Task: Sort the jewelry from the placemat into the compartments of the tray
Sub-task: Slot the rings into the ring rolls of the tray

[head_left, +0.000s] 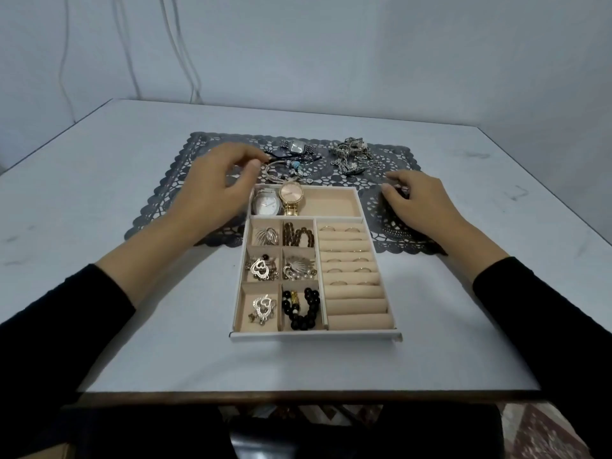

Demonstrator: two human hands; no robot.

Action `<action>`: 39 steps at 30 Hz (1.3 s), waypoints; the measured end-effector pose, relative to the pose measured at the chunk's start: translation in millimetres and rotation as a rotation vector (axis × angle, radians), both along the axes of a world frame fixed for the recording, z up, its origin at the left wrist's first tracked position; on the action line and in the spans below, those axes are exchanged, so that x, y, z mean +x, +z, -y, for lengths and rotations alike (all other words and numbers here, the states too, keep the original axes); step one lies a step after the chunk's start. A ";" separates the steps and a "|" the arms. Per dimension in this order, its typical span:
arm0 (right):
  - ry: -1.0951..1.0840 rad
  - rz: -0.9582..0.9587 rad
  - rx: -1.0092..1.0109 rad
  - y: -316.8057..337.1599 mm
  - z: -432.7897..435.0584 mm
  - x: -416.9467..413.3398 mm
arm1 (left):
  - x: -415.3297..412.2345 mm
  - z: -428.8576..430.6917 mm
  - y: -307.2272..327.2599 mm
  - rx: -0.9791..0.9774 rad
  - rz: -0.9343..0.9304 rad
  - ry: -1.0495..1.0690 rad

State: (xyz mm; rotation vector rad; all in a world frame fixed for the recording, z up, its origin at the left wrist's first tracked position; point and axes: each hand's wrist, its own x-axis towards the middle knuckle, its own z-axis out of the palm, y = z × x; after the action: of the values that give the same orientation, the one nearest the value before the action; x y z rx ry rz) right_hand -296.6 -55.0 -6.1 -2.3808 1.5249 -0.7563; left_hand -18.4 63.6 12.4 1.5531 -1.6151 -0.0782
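A cream tray [314, 336] lies in front of me, its far end on the dark lace placemat [205, 144]. Its top compartment holds a silver watch [265, 205] and a gold watch [290, 195]. Small compartments hold pendants, brooches and bead bracelets [299, 308], and rings sit in the ring rolls [351, 270]. On the placemat lie a square silver watch [297, 146], a dark cord bracelet [291, 158], a silver bangle [281, 172] and a tangled jewelry pile [352, 155]. My left hand [215, 187] hovers with thumb and forefinger at the cord bracelet's left end. My right hand [417, 200] rests fingertips on the mat.
The white table [99, 193] ends at a wooden front edge near my body. A pale wall with hanging cables [185, 61] stands behind the table. The right half of the tray's top compartment [334, 203] holds nothing.
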 end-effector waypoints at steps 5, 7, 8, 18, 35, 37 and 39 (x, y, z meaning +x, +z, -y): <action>-0.016 -0.020 -0.011 -1.0 23.2 11.6 | 44.7 30.6 -14.1 0.166 0.145 0.147; -0.031 -0.035 -0.025 -1.8 32.5 16.3 | 60.4 41.5 -18.1 0.236 0.179 0.185; -0.039 -0.035 -0.029 -2.2 36.6 18.7 | 66.8 46.2 -19.0 0.258 0.195 0.197; -0.107 -0.018 -0.040 -8.1 76.9 32.0 | 77.7 83.3 -17.2 0.243 0.256 0.100; -0.043 0.023 0.151 4.3 104.6 26.8 | 77.6 103.6 -14.2 0.278 0.173 0.096; -0.036 0.037 0.170 3.8 105.7 26.3 | 76.6 102.9 -14.2 0.266 0.161 0.098; -0.026 0.061 0.164 2.0 105.5 25.9 | 75.9 100.9 -14.5 0.247 0.149 0.099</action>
State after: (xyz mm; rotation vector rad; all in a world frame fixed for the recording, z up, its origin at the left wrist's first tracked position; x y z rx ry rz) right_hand -270.7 -160.5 -4.1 -2.2046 1.5332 -0.6748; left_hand 57.5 -37.2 -2.2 1.8637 -1.6903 -0.1140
